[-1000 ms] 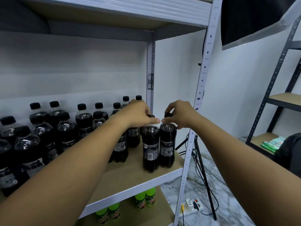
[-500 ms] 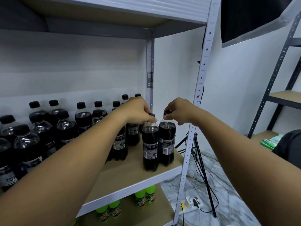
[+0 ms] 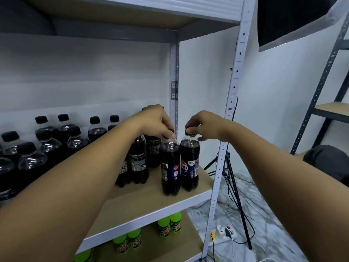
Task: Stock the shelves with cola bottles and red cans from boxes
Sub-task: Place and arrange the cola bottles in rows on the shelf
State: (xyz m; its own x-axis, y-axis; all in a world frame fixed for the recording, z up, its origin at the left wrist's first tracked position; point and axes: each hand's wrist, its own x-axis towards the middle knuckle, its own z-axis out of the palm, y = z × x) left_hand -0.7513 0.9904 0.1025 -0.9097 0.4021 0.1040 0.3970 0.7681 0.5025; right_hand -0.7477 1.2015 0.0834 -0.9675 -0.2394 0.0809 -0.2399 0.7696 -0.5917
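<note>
Two dark cola bottles stand upright side by side near the front right corner of the wooden shelf board (image 3: 143, 203). My left hand (image 3: 156, 122) pinches the cap of the left cola bottle (image 3: 170, 167). My right hand (image 3: 204, 124) pinches the black cap of the right cola bottle (image 3: 189, 165), whose blue label faces me. Several more cola bottles (image 3: 45, 140) with black caps fill the left and back of the same shelf.
The white upright post (image 3: 229, 110) stands just right of the two bottles. Green soda bottles (image 3: 170, 224) sit on the shelf below. A tripod (image 3: 234, 186), cables and a power strip (image 3: 224, 230) lie on the marble floor. A second dark rack (image 3: 328, 110) stands at the right.
Both bottles have turned under my fingers, so their blue labels now face forward. The hands stayed on the caps and the bottles kept their places.
</note>
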